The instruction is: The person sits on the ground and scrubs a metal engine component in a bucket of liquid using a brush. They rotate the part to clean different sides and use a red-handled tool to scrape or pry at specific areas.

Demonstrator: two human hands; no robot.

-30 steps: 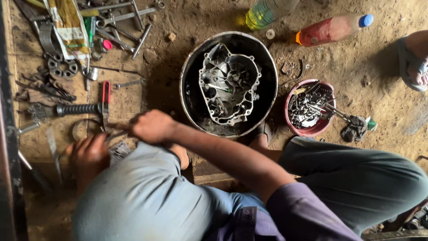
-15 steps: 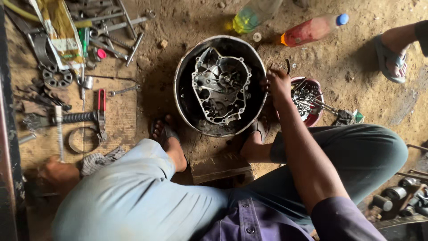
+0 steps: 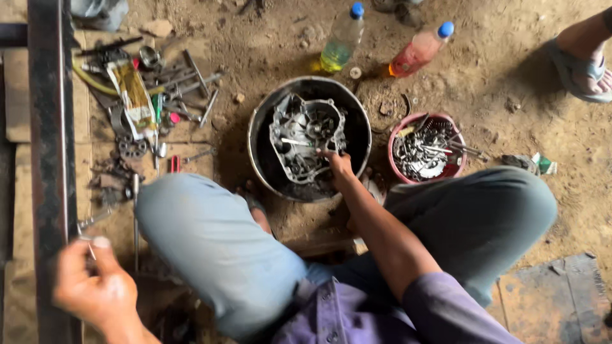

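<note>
I squat on a dirt floor. My right hand (image 3: 336, 163) reaches into a round black metal basin (image 3: 256, 127) and rests its fingers on the grey metal engine cover (image 3: 305, 137) lying inside; the grip itself is hidden. My left hand (image 3: 95, 283) is low at the left by my knee, fingers curled around a thin metal tool (image 3: 86, 239) whose tip sticks up from the fist.
A red bowl (image 3: 424, 148) of bolts and small metal parts sits right of the basin. Two plastic bottles (image 3: 341, 39) (image 3: 422, 50) lie behind it. Wrenches, bearings and pliers (image 3: 159, 95) litter the left. A dark steel bar (image 3: 48, 127) runs down the left edge. Another person's sandalled foot (image 3: 583, 57) is top right.
My right hand swung from the left side across to the red bowl, then back onto the engine cover in the basin. My left hand rose with the thin tool.
</note>
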